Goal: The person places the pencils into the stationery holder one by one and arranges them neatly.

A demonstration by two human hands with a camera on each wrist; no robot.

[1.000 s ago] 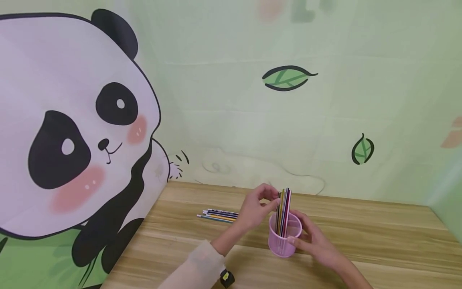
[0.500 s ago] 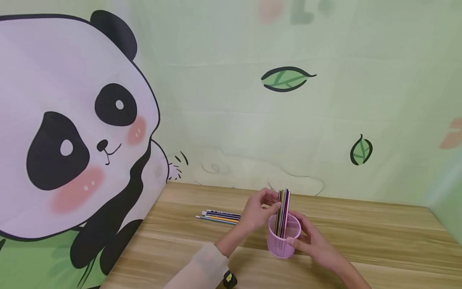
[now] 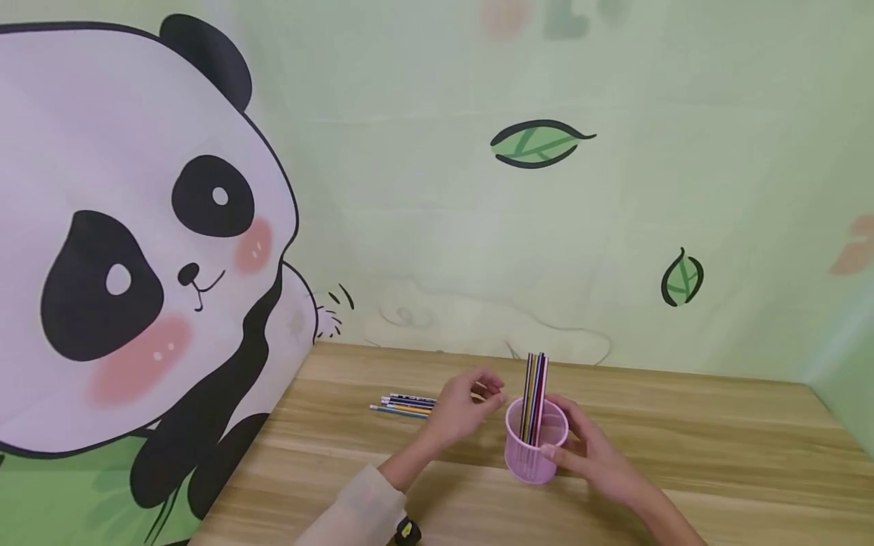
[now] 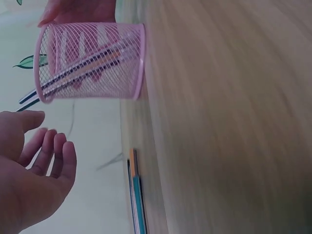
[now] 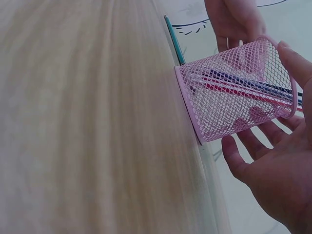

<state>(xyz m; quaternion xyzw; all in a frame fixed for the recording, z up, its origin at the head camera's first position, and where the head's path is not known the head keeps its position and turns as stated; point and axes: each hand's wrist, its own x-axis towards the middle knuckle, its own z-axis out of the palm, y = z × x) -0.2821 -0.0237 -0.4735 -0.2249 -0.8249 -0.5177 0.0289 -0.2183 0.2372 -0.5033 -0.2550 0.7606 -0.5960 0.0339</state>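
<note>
A pink mesh pencil cup stands upright on the wooden table. Several pencils lean inside it, their ends well above the rim. My right hand holds the cup from the right, thumb at the near side of the rim and fingers around the back; the right wrist view shows its fingers spread around the mesh. Just left of the cup, my left hand is apart from the pencils. In the left wrist view, the left hand has loosely curved fingers and nothing between them.
Several loose pencils lie together on the table behind and left of my left hand, which partly hides them. A green backdrop with a panda drawing rises at the back and left. A small black object is by the left sleeve.
My left hand has let go of the pencils in the cup and moved left, away from them. The right hand still holds the cup in place.
</note>
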